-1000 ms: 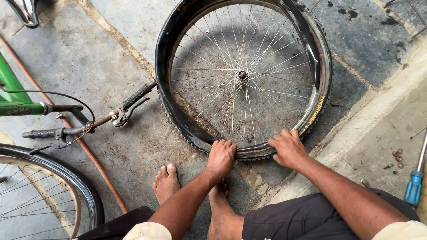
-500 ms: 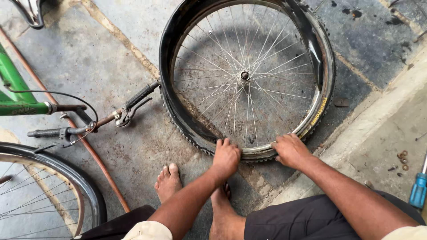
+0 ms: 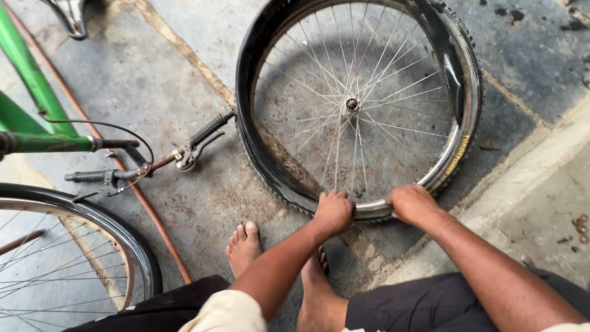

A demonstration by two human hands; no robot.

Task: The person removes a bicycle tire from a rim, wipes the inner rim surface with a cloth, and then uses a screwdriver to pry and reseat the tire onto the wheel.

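A spoked bicycle wheel (image 3: 351,103) lies flat on the concrete floor, with a black tyre (image 3: 261,80) loose around its metal rim (image 3: 452,154). My left hand (image 3: 333,211) is closed on the near edge of the tyre and rim. A little to the right, my right hand (image 3: 410,202) presses down on the same near edge. My bare feet (image 3: 244,246) rest on the floor just below the wheel.
A green bicycle frame (image 3: 31,104) with handlebar, brake levers (image 3: 196,147) and cable lies to the left. Its other wheel (image 3: 80,246) fills the lower left corner. A raised concrete kerb (image 3: 528,178) runs along the right, with small metal bits (image 3: 578,224) on it.
Both hands stay on the near edge of the tyre; the left hand has curled tighter over the rim. The view has shifted slightly, and the blue-handled tool at right is out of sight.
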